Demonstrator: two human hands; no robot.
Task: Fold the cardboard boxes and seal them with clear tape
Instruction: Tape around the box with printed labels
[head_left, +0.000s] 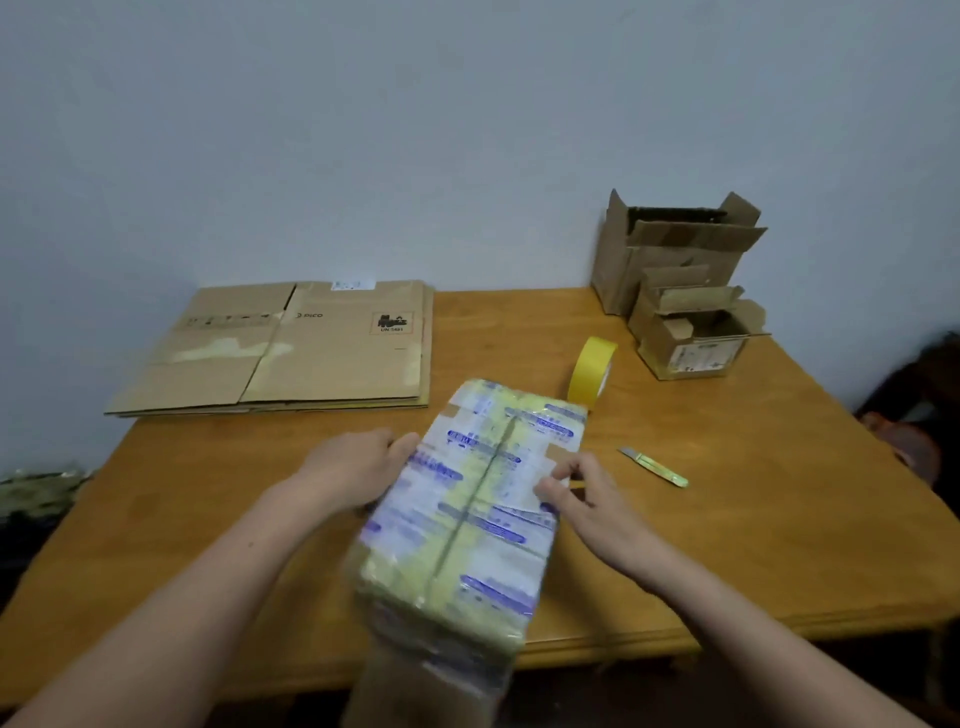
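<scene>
A closed cardboard box (467, 514), covered in printed labels and yellowish tape, stands on the wooden table (753, 519) in front of me. My left hand (353, 467) holds its left side near the far end, fingers curled onto the top edge. My right hand (582, 499) grips the right edge, thumb and fingers on the top face. A roll of yellow tape (592, 376) stands on edge just beyond the box. A stack of flattened cardboard boxes (291, 348) lies at the table's far left.
A small utility knife (654, 466) lies on the table right of the box. Two open, partly folded cardboard boxes (685, 291) stand at the far right corner against the wall. A dark object (914, 415) sits off the table's right edge.
</scene>
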